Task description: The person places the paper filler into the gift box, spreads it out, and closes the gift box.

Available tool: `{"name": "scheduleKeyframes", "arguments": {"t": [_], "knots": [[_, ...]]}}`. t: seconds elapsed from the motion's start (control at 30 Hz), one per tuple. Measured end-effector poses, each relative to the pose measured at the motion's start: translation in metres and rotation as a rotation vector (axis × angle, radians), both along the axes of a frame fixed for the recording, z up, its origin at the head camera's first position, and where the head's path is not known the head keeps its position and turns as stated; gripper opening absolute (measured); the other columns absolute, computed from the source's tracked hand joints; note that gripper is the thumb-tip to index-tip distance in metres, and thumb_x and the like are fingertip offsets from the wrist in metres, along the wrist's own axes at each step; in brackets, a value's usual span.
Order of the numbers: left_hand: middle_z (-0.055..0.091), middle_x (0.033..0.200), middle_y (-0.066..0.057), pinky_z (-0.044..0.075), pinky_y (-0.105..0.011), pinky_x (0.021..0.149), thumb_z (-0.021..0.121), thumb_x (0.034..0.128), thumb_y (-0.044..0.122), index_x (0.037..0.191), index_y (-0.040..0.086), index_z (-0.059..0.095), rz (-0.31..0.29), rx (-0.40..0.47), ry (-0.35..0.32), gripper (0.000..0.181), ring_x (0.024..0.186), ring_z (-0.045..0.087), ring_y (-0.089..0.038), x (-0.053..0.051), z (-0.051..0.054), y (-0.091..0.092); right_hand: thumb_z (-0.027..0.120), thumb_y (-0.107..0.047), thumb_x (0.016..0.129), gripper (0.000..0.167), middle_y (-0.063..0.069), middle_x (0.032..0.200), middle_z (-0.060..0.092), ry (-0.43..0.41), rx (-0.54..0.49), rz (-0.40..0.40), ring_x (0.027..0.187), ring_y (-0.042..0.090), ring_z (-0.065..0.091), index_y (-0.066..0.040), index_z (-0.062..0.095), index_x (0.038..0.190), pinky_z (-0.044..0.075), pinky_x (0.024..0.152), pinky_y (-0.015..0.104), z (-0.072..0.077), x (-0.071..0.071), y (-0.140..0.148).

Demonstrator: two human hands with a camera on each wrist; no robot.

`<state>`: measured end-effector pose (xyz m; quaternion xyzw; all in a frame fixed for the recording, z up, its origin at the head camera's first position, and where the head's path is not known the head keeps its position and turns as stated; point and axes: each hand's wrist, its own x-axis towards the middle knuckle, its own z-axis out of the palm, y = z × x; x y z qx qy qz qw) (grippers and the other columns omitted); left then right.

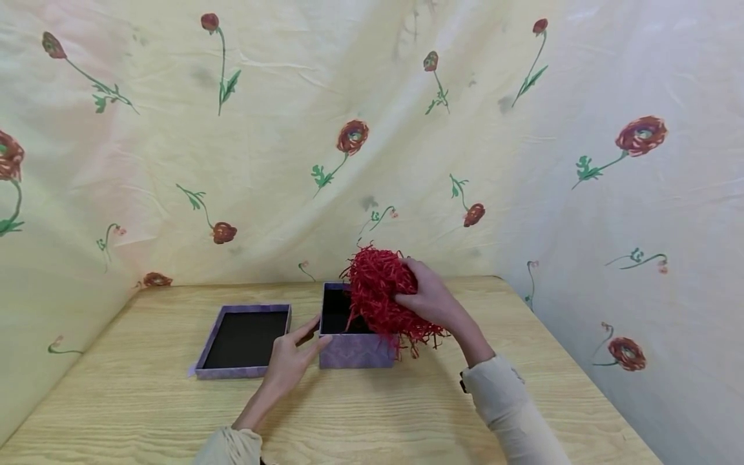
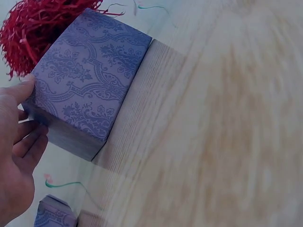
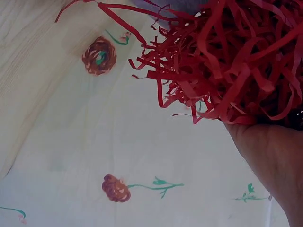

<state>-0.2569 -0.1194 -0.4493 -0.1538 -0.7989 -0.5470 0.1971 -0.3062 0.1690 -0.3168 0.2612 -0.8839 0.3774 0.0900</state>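
A purple patterned box [image 1: 356,352] with a black inside stands on the table, its top uncovered. My left hand [image 1: 289,361] holds its near left corner; in the left wrist view the thumb lies at the front face's edge and the bent fingers [image 2: 31,142] touch the side wall. A big bundle of red shredded paper [image 1: 380,287] hangs over the box's right part, gripped by my right hand [image 1: 429,296]. Loose strands dangle past the right wall and hide part of the opening. In the right wrist view the shredded paper [image 3: 236,61] covers most of the fingers.
Left of the box lies its purple-edged lid [image 1: 250,339], black inside facing up. Both sit on a light wooden table [image 1: 372,420]. A cream cloth with red flowers [image 1: 279,161] hangs behind and along the sides.
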Motion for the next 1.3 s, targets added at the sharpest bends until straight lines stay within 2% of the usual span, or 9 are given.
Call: {"name": "scheduleKeyframes", "arguments": {"t": [0.17, 0.3, 0.53, 0.73, 0.93, 1.3], "knots": [[0.064, 0.137, -0.018, 0.056, -0.048, 0.094, 0.077, 0.0959, 0.022, 0.144, 0.004, 0.062, -0.007, 0.005, -0.002, 0.053, 0.117, 0.067, -0.036, 0.0, -0.001, 0.0, 0.074, -0.003, 0.086, 0.062, 0.022, 0.132, 0.058, 0.04, 0.058, 0.03, 0.118, 0.037, 0.058, 0.002, 0.052, 0.144, 0.052, 0.096, 0.054, -0.002, -0.004, -0.014], [0.063, 0.138, -0.018, 0.055, -0.049, 0.095, 0.077, 0.096, 0.023, 0.144, 0.004, 0.061, -0.006, 0.006, -0.019, 0.054, 0.118, 0.066, -0.037, 0.0, -0.002, -0.001, 0.075, -0.003, 0.086, 0.063, 0.021, 0.134, 0.058, 0.019, 0.095, 0.038, 0.119, 0.036, 0.058, 0.001, 0.052, 0.144, 0.052, 0.097, 0.053, -0.004, -0.007, -0.025], [0.062, 0.138, -0.019, 0.056, -0.049, 0.094, 0.077, 0.0964, 0.025, 0.145, 0.005, 0.06, -0.007, 0.008, -0.038, 0.056, 0.119, 0.065, -0.038, -0.001, -0.001, -0.001, 0.076, -0.005, 0.088, 0.069, 0.019, 0.14, 0.056, -0.027, 0.163, 0.019, 0.121, 0.034, 0.06, -0.002, 0.048, 0.151, 0.052, 0.098, 0.051, -0.01, -0.012, -0.04], [0.062, 0.14, -0.017, 0.055, -0.048, 0.095, 0.077, 0.0963, 0.025, 0.146, 0.006, 0.06, -0.012, 0.017, -0.047, 0.055, 0.12, 0.065, -0.037, 0.0, 0.0, 0.0, 0.078, -0.007, 0.088, 0.069, 0.02, 0.136, 0.058, 0.0, 0.236, -0.01, 0.119, 0.034, 0.061, -0.004, 0.05, 0.15, 0.052, 0.097, 0.05, -0.013, -0.016, -0.049], [0.061, 0.14, -0.017, 0.055, -0.047, 0.095, 0.077, 0.0965, 0.025, 0.145, 0.003, 0.06, -0.015, 0.02, -0.057, 0.056, 0.121, 0.064, -0.037, -0.001, 0.0, 0.0, 0.08, -0.012, 0.09, 0.068, 0.02, 0.137, 0.059, -0.019, 0.287, -0.025, 0.12, 0.035, 0.061, -0.003, 0.05, 0.151, 0.052, 0.098, 0.05, -0.016, -0.017, -0.057], [0.061, 0.14, -0.018, 0.057, -0.045, 0.093, 0.076, 0.0969, 0.025, 0.146, 0.009, 0.06, -0.034, 0.051, -0.055, 0.054, 0.122, 0.064, -0.037, -0.003, 0.0, 0.001, 0.082, -0.017, 0.089, 0.07, 0.02, 0.134, 0.061, -0.017, 0.331, -0.055, 0.119, 0.034, 0.062, -0.001, 0.05, 0.149, 0.053, 0.099, 0.049, -0.022, -0.023, -0.069]]}}
